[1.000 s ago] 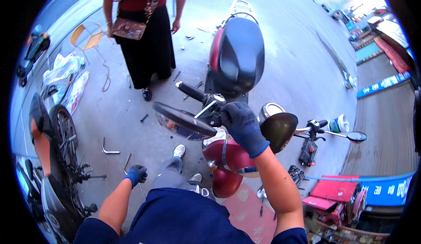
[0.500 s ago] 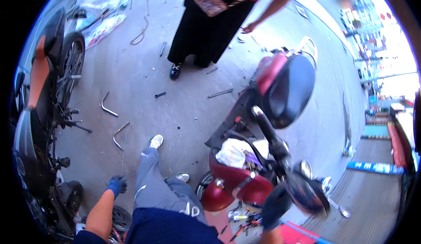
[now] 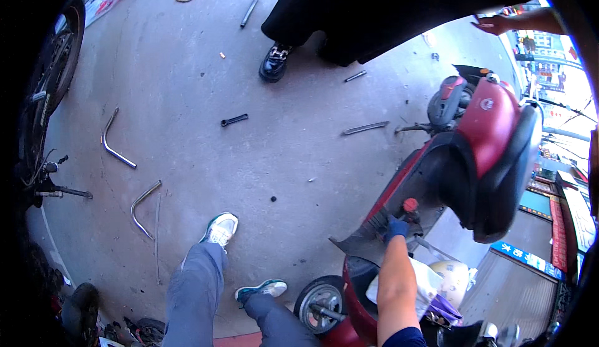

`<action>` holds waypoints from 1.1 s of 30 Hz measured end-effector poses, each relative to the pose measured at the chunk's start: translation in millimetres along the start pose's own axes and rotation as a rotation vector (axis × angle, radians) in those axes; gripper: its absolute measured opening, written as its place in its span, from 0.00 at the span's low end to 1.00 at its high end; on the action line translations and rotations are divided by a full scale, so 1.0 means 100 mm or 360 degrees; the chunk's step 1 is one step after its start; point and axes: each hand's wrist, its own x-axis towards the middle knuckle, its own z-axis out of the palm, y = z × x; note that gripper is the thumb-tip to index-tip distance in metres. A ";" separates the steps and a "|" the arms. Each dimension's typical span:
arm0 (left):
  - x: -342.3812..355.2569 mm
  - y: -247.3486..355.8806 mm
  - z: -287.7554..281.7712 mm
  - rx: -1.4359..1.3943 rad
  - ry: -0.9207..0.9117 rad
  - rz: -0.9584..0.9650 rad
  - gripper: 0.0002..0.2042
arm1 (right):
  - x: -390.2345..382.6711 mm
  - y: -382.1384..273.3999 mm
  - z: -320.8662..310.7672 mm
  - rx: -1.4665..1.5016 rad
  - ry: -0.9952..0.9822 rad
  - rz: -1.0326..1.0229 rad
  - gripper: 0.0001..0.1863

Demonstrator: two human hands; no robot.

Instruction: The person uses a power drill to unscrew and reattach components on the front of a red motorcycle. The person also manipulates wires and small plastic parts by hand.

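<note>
My right hand (image 3: 397,227), in a blue glove, reaches down to the black footboard (image 3: 376,222) of a dark red scooter (image 3: 486,113). Its fingers look curled beside a small red-topped object (image 3: 410,205); what they grip is partly hidden. The bare forearm crosses over a white bag (image 3: 427,281) in the scooter's front. A purple item (image 3: 443,309) lies next to the bag. The scooter's front wheel (image 3: 320,303) is close to my right shoe (image 3: 262,289). My left hand is out of view.
On the concrete lie two bent metal tubes (image 3: 116,149) (image 3: 140,210), a black crank-like part (image 3: 234,120), a flat bar (image 3: 365,128) and a short tube (image 3: 249,11). A person in a black garment (image 3: 374,16) stands ahead. Another motorbike's wheel (image 3: 65,57) borders the left.
My right hand has gone from beside the handlebar to the footboard. My left hand has left the picture. The view has shifted closer to the floor, and the scooter appears farther right.
</note>
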 end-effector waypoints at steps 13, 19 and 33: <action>-1.25 1.93 -1.17 -0.1022 0.0316 0.0846 0.10 | -4.09 -1.61 -2.06 0.0172 -0.1487 -0.0277 0.19; -2.93 3.37 -0.58 -0.0711 -0.0570 0.1372 0.25 | -5.40 -1.66 -4.72 0.0757 -0.2156 -0.0118 0.24; -6.23 4.07 2.65 -0.0118 -0.2093 0.1798 0.18 | -5.62 1.41 -5.89 0.2036 -0.0341 -0.0067 0.14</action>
